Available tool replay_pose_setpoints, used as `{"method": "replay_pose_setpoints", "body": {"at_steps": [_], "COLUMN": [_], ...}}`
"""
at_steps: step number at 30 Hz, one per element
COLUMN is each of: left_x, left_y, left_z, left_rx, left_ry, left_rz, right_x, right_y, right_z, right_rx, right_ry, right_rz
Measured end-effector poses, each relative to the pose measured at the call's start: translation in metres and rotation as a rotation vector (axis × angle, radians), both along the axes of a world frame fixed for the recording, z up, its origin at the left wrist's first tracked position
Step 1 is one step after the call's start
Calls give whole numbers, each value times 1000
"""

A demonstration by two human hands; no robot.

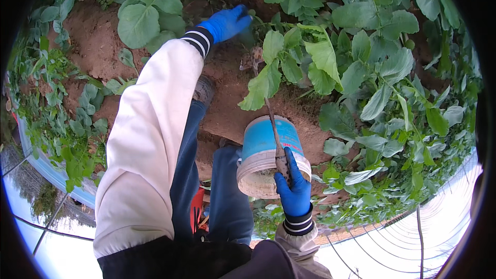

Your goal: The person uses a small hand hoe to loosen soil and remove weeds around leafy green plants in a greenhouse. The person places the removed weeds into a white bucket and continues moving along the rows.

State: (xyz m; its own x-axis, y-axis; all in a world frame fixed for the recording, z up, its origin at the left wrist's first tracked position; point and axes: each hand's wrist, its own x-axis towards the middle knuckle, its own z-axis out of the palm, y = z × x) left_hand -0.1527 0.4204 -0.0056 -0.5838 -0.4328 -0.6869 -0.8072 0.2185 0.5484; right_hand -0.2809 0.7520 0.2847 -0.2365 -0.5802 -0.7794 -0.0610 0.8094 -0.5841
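My right hand, in a blue glove, grips the wooden handle of a long, thin hand tool, possibly a hand hoe. Its rusty shaft runs up the view, and leaves partly hide its far end near the soil. Behind the handle is a blue-and-white plastic bucket with printed writing, its mouth towards the bottom of the view. Reaching forward, my blue-gloved left hand is blurred. Its fingertips are at the stem of a broad-leaved plant; whether they hold the stem is unclear.
Leafy green plants crowd the right, with more at upper left. Brown soil lies between the rows, around my shoes. A red object shows between my legs. Thin hoops arch at lower right.
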Motion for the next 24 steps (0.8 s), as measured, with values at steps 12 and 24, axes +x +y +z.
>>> {"method": "replay_pose_setpoints", "body": {"at_steps": [12, 24], "left_x": [22, 64], "left_y": [-4, -42], "left_z": [-24, -25], "left_rx": [-431, -535], "left_ry": [-367, -332], "left_rz": [270, -46], "right_x": [1, -4], "right_y": [11, -6], "right_z": [-6, 0], "right_rx": [70, 93], "right_ry": [-76, -103], "right_rz": [-120, -127]}}
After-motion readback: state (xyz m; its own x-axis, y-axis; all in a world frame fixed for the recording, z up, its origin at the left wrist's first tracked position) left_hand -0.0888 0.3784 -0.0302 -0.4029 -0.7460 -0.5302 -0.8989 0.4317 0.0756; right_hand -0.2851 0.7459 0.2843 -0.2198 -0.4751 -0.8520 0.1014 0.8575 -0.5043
